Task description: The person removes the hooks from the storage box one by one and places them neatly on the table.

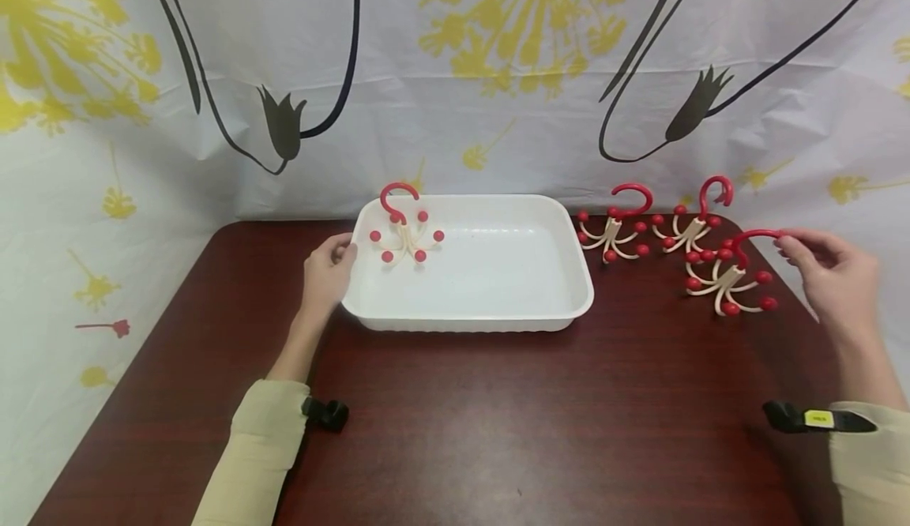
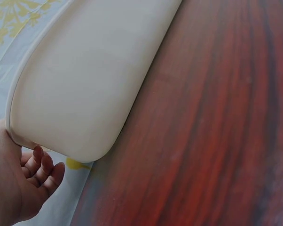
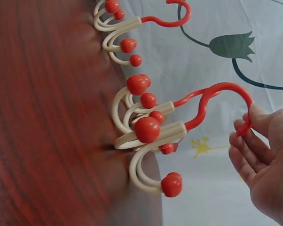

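Observation:
At the tray's left end my left hand (image 1: 331, 272) grips the rim of a white rectangular tray (image 1: 498, 261); in the left wrist view its fingers (image 2: 52, 179) curl beneath the edge and its thumb is mostly hidden. My right hand (image 1: 839, 277) pinches the red hook tip of a multi-arm hanger (image 3: 162, 134), whose cream arms end in red balls. This hanger appears low over or on the table; contact is unclear. Behind it stand a second hanger (image 1: 693, 230) and a third hanger (image 1: 611, 232), right of the tray. Another such hanger (image 1: 405, 235) sits inside the tray's left part.
A dark reddish wooden table (image 1: 498, 415) carries everything. A white cloth (image 1: 469, 115) with yellow and grey flower prints hangs behind and along both sides. Black straps with small devices (image 1: 327, 414) circle both sleeves.

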Tool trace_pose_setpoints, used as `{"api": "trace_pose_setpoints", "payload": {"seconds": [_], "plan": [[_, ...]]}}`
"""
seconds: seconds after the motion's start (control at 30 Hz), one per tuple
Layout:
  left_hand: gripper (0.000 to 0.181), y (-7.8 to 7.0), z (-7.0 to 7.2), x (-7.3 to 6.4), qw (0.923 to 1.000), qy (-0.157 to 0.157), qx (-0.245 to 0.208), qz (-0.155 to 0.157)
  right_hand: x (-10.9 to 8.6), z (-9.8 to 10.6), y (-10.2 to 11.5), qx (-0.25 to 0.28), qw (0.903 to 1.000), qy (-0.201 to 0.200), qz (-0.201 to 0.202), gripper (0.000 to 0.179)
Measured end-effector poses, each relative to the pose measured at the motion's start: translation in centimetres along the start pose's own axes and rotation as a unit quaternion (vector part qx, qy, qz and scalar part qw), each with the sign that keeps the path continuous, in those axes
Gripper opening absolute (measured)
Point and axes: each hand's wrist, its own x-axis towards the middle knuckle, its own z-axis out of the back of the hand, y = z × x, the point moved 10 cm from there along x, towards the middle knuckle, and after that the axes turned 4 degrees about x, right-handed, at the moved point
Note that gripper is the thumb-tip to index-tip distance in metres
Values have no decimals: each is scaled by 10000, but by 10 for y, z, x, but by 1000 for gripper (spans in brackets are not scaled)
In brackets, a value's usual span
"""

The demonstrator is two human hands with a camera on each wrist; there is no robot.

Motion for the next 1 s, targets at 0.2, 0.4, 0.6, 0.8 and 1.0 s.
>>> {"api": "trace_pose_setpoints", "payload": {"seconds": [0.2,0.4,0.6,0.8,1.0], "plan": [[34,-1,0,-1,10000,16,-8,31,4,6,13,94,9998,-147,24,22],[35,-2,0,-1,10000,36,12,4,6,7,25,-20,9997,-211,129,29],[35,-2,1,-1,10000,28,5,-1,7,1,35,-293,9994,-109,155,31],[34,-2,1,-1,10000,25,8,-19,9,-7,47,-335,9991,17,277,26],[34,-2,1,-1,10000,33,18,0,12,-15,60,40,9990,105,433,24]]}}
